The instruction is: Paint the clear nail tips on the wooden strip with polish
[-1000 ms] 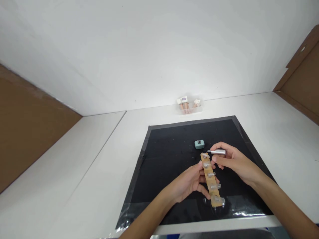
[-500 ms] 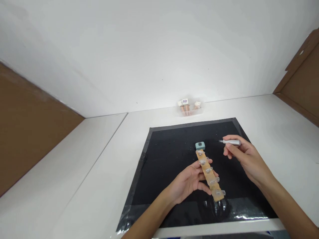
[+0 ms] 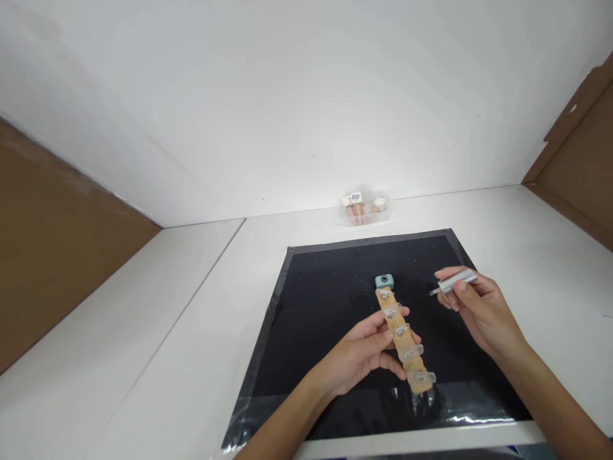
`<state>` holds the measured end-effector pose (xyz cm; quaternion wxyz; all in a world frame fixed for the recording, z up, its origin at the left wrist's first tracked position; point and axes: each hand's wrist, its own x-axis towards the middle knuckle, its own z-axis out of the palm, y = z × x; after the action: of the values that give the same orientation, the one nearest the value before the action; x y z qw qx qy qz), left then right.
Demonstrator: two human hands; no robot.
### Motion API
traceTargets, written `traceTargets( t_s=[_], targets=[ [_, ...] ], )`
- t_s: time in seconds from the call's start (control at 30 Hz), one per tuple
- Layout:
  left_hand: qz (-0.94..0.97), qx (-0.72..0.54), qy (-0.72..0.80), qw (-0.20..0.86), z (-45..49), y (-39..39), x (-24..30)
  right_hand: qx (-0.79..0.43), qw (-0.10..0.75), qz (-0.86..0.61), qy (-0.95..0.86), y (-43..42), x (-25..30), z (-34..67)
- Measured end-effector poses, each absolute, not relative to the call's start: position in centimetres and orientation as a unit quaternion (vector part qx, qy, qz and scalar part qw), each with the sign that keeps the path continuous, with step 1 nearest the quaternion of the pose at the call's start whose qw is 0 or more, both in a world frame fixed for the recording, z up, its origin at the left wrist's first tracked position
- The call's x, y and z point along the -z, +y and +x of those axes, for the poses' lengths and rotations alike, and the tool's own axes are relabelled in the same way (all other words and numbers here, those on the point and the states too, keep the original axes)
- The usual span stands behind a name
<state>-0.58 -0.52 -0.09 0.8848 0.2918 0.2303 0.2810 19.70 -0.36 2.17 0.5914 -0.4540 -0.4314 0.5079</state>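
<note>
Left hand: the left hand (image 3: 364, 352) has its fingers (image 3: 393, 314) pinching the wooden strip (image 3: 401, 338), same grip as a second ago.
Strip: it slants over the black mat (image 3: 330, 306), clear clips along it, far end now just beside the small teal block (image 3: 384, 280).
Right hand: the right hand (image 3: 479, 313) has pulled away rightward; a second ago it sat at the strip's far end.
Tool: fingers (image 3: 463, 289) closed around the silver pen-like tool (image 3: 453, 282), tip now tilted down and left, well apart from the strip.
Far edge: a clear tray (image 3: 366, 209) sits on the desk (image 3: 191, 306), unmoved.
</note>
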Motion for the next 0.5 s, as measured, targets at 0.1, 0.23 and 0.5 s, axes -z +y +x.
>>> traceTargets(
  t_s=[0.1, 0.23, 0.5],
  targets=[
    [0.298, -0.3, 0.235, 0.875, -0.55, -0.6, -0.06, -0.51, 0.597, -0.455, -0.419, -0.36, -2.46, 19.47],
    [0.307, -0.323, 0.241, 0.862, -0.51, -0.71, 0.04, -0.505, 0.599, -0.462, -0.416, -0.29, -2.58, 19.34],
    [0.304, -0.386, 0.252, 0.834, -0.38, -0.79, 0.17, -0.492, 0.61, -0.453, -0.424, -0.26, -2.89, 19.46]
  ],
)
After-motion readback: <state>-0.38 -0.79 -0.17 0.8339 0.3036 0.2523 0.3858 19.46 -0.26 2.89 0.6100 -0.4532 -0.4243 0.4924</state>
